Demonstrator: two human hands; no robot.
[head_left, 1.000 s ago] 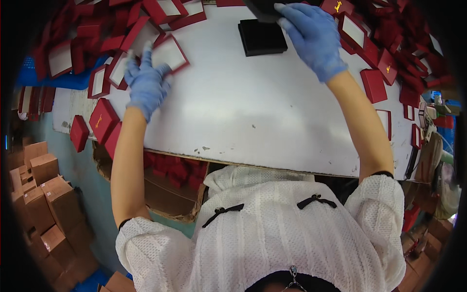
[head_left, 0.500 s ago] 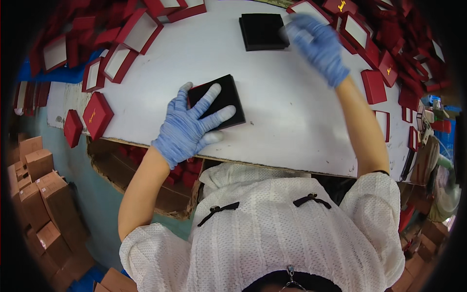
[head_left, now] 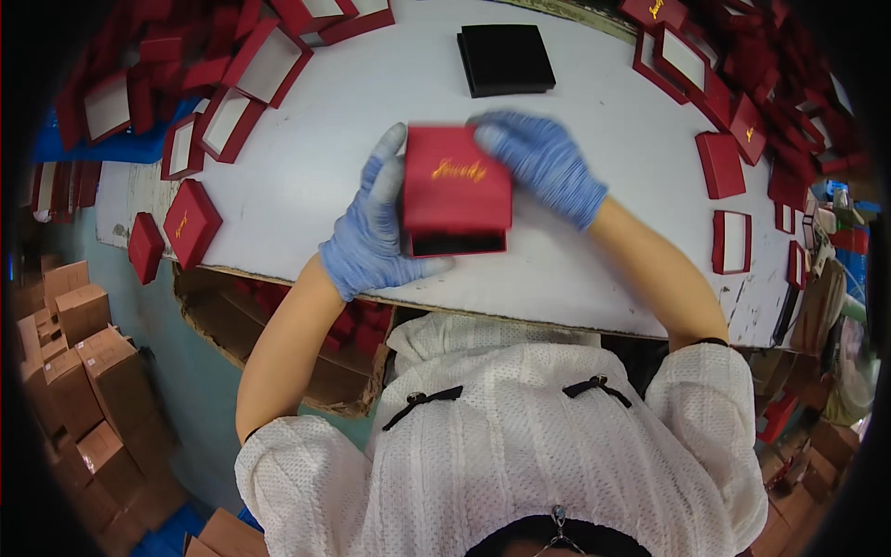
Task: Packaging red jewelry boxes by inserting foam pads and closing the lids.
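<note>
Both hands are seating a red lid on a black base.

The left hand (head_left: 371, 232) is gripping the left side of the lid (head_left: 455, 181), and the right hand (head_left: 543, 162) is pressing its far right corner; bracing opposite sides is probably keeping the lid square as it is sliding down. The base (head_left: 459, 244) is showing as a dark strip below the lid's near edge. The box is sitting near the front of the white table (head_left: 594, 269). It is roughly square, gold lettering facing up, reading left to right.
</note>
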